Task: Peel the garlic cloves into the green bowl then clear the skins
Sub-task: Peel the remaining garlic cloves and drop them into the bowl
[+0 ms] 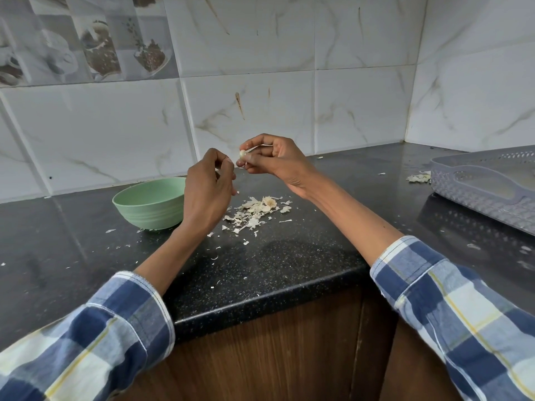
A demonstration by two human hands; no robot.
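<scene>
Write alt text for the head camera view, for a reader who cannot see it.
Two hands work above a black counter: the right hand pinches a garlic clove while the left hand is curled close beside it. Below lie a pile of garlic skins and, to its left, a green bowl.

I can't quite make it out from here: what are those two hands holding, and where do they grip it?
The right hand pinches a garlic clove at its fingertips, gripping its sides. The left hand is curled beside it; whether it holds anything cannot be told.
</scene>
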